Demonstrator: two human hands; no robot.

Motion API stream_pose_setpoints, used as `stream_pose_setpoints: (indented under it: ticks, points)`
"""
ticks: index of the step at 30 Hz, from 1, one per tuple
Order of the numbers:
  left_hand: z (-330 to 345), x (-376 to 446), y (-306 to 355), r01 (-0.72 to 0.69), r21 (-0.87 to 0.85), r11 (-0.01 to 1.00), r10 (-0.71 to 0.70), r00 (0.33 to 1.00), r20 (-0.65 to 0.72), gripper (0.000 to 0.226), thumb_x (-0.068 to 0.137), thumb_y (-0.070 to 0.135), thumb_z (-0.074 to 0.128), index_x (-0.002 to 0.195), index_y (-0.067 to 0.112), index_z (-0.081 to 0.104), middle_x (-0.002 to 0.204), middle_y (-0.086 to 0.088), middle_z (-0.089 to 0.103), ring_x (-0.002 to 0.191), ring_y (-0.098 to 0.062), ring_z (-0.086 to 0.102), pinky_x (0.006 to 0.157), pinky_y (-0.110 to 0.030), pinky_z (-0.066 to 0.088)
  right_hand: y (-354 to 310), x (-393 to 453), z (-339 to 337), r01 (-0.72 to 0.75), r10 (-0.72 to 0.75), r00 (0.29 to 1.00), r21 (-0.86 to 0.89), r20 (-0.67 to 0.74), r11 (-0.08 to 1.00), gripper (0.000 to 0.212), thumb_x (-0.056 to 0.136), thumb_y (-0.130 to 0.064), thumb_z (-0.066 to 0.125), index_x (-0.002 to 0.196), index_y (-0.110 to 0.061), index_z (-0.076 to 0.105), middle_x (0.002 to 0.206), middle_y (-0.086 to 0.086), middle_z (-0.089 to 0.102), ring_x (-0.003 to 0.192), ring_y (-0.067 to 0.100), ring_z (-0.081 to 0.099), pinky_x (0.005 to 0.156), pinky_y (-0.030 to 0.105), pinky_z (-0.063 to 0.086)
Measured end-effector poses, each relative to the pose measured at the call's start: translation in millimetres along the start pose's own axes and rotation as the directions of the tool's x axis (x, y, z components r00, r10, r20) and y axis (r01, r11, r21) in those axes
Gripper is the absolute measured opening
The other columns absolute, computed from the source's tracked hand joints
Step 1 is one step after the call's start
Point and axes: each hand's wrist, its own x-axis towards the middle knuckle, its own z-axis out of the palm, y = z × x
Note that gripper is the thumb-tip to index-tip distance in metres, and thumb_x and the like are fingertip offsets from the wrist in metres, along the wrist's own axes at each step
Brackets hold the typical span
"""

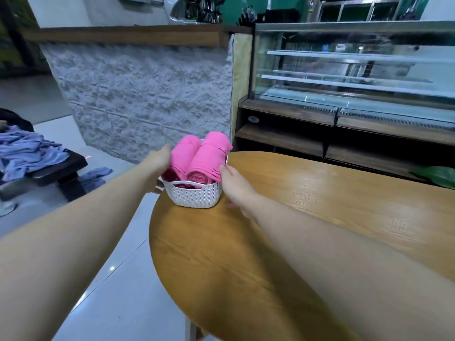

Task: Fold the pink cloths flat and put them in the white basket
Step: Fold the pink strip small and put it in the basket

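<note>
Small white woven-pattern plastic basket (193, 196): sitting at the far rounded end of the oval wooden surface (307, 205), close to its edge. Rolled pink cloths (199, 159): two rolls lying side by side in the basket, leaning up and over its far rim; darker pink fabric is showing beneath them.

Left hand (160, 161): reaching along the basket's left side, fingers touching the left roll; the thumb is lying low beside the basket wall. Whether this grip is closing on anything cannot be told.

Right hand (235, 183): resting against the basket's right side, thumb touching the right roll; remaining fingers hidden, grip state not discernible.

Crumpled lavender-blue cloths (29, 153): lying heaped on a dark low bench (61, 171) at left, one piece lying on the tiled floor (110, 267). Glass display case (357, 70): standing behind the surface.
</note>
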Motion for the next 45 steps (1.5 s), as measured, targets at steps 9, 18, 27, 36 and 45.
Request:
stream_pose_setpoints:
  ticks: [9, 18, 27, 36, 45]
  points:
    - [-2.1, 2.1, -21.5, -0.017, -0.121, 0.992, 0.03, 0.993, 0.114, 0.039, 0.101, 0.035, 0.03, 0.092, 0.016, 0.062, 0.092, -0.011, 0.069, 0.082, -0.023, 0.065, 0.065, -0.037, 0.057, -3.3, -2.2, -1.9, -0.088, 0.088, 0.996, 0.036, 0.009, 0.995, 0.073, 0.089, -0.073, 0.027, 0.143, -0.029, 0.049, 0.143, -0.004, 0.053, 0.124, 0.025, 0.054, 0.106, 0.046, 0.044]
    - [36.6, -35.0, -16.3, -0.027, -0.111, 0.993, 0.051, 0.973, 0.224, 0.043, 0.103, 0.041, 0.031, 0.086, 0.014, 0.061, 0.074, -0.009, 0.065, 0.071, -0.026, 0.061, 0.058, -0.033, 0.052, 21.4, -45.0, -53.9, -0.075, 0.095, 0.98, 0.112, -0.176, 0.991, 0.045, 0.095, -0.063, 0.041, 0.082, -0.025, 0.062, 0.094, 0.001, 0.07, 0.089, 0.027, 0.07, 0.082, 0.044, 0.06]
    - [100.1, -105.2, -4.1, 0.0, -0.07, 0.998, 0.032, 0.89, 0.455, 0.053, 0.102, 0.058, 0.029, 0.097, 0.012, 0.056, 0.079, -0.015, 0.061, 0.074, -0.03, 0.063, 0.07, -0.039, 0.058, 62.0, -122.3, -149.9, -0.139, 0.157, 0.935, 0.078, -0.318, 0.987, 0.056, 0.096, -0.063, 0.039, 0.096, -0.017, 0.07, 0.086, 0.006, 0.073, 0.07, 0.031, 0.073, 0.073, 0.042, 0.062]
    - [169.5, -182.7, 6.8, -0.041, -0.042, 0.998, 0.058, 0.836, 0.545, 0.06, 0.103, 0.057, 0.028, 0.104, 0.009, 0.064, 0.061, -0.011, 0.066, 0.062, -0.025, 0.067, 0.063, -0.035, 0.058, 95.7, -204.9, -228.5, -0.145, 0.168, 0.91, 0.087, -0.379, 0.986, 0.059, 0.098, -0.058, 0.042, 0.098, -0.005, 0.069, 0.088, 0.019, 0.074, 0.065, 0.032, 0.069, 0.063, 0.037, 0.058]
    - [203.4, -213.5, 21.2, -0.156, 0.072, 0.985, 0.089, 0.822, 0.563, 0.057, 0.096, 0.06, 0.046, 0.104, 0.007, 0.065, 0.082, -0.012, 0.072, 0.067, -0.022, 0.067, 0.066, -0.033, 0.059, 113.6, -243.0, -275.1, -0.208, 0.238, 0.895, 0.119, -0.377, 0.971, 0.053, 0.097, -0.059, 0.045, 0.094, -0.012, 0.069, 0.085, 0.012, 0.076, 0.074, 0.038, 0.073, 0.077, 0.05, 0.06]
